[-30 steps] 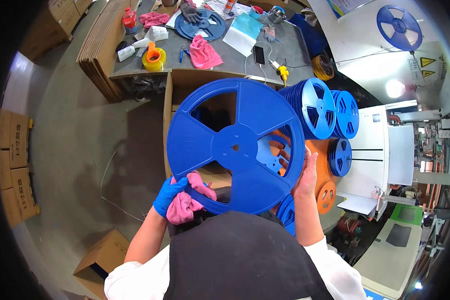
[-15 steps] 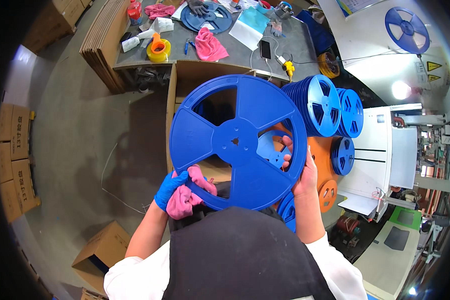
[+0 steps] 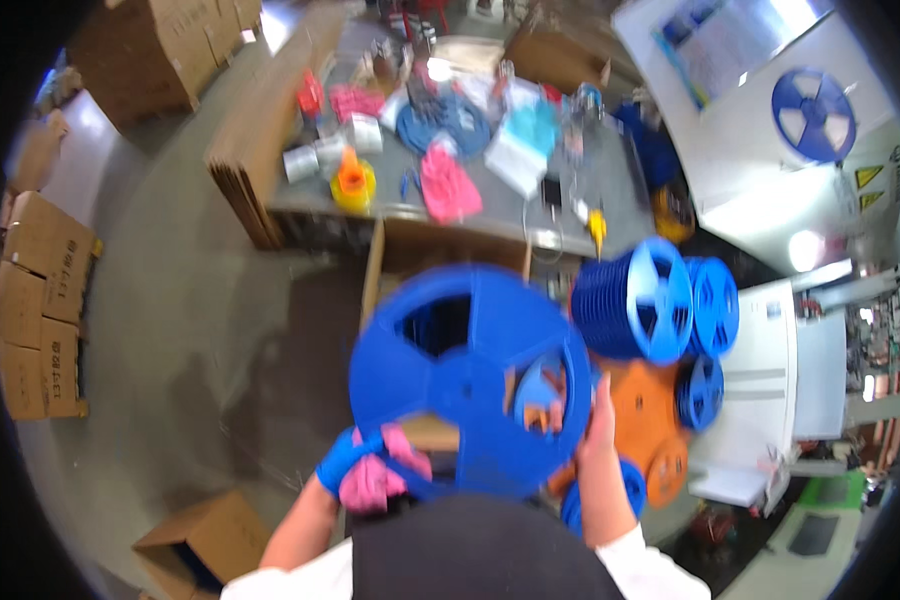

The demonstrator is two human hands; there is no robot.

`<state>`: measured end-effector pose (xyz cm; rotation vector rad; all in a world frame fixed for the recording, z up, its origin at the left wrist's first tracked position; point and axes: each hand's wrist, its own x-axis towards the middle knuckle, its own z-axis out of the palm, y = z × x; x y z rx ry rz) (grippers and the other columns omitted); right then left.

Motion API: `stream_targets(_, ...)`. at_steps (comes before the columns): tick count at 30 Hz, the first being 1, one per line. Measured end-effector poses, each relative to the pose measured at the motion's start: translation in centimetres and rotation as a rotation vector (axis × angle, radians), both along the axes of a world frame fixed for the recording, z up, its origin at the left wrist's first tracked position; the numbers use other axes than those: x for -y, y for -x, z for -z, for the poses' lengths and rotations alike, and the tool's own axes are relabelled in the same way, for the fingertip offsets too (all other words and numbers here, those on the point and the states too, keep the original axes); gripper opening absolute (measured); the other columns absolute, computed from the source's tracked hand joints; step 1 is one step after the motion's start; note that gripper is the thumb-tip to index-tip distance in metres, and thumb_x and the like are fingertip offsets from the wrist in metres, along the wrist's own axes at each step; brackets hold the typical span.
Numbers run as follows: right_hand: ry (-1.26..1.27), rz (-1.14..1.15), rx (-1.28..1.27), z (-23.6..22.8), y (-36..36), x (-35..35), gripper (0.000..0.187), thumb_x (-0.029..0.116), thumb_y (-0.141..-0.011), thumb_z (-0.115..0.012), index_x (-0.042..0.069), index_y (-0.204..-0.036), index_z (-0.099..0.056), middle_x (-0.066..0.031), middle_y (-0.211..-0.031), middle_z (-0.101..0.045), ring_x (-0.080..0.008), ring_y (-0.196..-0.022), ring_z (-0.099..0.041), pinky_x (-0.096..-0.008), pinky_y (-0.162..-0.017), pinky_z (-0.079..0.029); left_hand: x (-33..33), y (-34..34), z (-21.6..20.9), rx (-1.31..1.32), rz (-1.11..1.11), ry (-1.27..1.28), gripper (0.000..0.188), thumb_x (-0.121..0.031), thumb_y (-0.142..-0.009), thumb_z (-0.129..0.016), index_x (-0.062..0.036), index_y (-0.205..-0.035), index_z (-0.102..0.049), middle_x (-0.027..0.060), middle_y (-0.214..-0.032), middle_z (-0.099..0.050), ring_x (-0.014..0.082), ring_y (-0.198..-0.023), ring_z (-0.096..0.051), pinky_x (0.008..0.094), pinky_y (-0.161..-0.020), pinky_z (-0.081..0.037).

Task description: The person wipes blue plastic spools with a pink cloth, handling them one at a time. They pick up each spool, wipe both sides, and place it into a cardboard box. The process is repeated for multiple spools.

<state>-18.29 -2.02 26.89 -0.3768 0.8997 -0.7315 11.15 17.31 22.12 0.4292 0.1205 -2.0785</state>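
Observation:
A large blue plastic reel (image 3: 467, 388) with three cut-out windows is held up in front of my body, its flat face toward me and slightly blurred. My left hand (image 3: 338, 466), in a blue glove, is closed round a crumpled pink cloth (image 3: 372, 482) at the reel's lower left rim. My bare right hand (image 3: 598, 428) grips the right rim; its thumb is outside and some fingers show through the right window. An open cardboard box (image 3: 455, 242) stands behind the reel, which hides much of its inside.
Stacked blue reels (image 3: 625, 305) stand at the right, above orange reels (image 3: 642, 402). Beyond the box, a grey worktable (image 3: 395, 215) carries another pink cloth (image 3: 448, 183), a yellow tape roll (image 3: 354, 186) and papers. Flat cardboard sheets (image 3: 260, 150) lean at its left; an open carton (image 3: 200, 545) sits lower left.
The view has tilted upward, so the table, boxes and reel stacks appear lower. Both hands keep their hold; the reel looks a little smaller and blurred.

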Motion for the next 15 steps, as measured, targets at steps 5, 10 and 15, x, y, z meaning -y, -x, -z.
stream_targets(5, -0.113, -0.093, 0.399, -1.1, -1.7, 0.3, 0.065, 0.06, -0.093, -0.036, 0.017, -0.142, -0.036, -0.0202, -0.15, -0.029, -0.0147, -0.052, -0.043, -0.0249, -0.049, -0.035, -1.6, -3.0, 2.8, 0.484, -0.131, -0.112, 0.033, -0.02, -0.092, -0.06, -0.0006, -0.118, -0.054, 0.0159, -0.101, -0.065, 0.0279, -0.086, -0.065, 0.0335, -0.073, -0.055)
stream_targets(10, -0.146, -0.056, 0.41, -2.2, -3.2, -0.1, 0.063, 0.058, -0.097, -0.024, 0.014, -0.139, -0.038, -0.0205, -0.148, -0.034, -0.01, -0.05, -0.04, -0.021, -0.045, -0.033, 1.3, -6.0, -2.1, 0.702, -0.73, -0.226, 0.017, -0.017, -0.092, -0.057, -0.012, -0.107, -0.059, 0.0039, -0.083, -0.062, 0.0153, -0.061, -0.051, 0.0335, -0.05, -0.039)
stream_targets(15, -0.085, -0.189, 0.153, -2.9, -6.8, -1.7, 0.06, 0.058, -0.098, -0.023, 0.018, -0.139, -0.037, -0.0183, -0.14, -0.045, -0.0132, -0.049, -0.04, -0.0265, -0.05, -0.033, 9.3, 3.0, -4.8, 2.238, -0.128, 0.81, 0.049, -0.016, -0.087, -0.052, -0.0172, -0.136, -0.046, 0.0213, -0.088, -0.063, 0.0365, -0.061, -0.061, 0.0464, -0.053, -0.049)
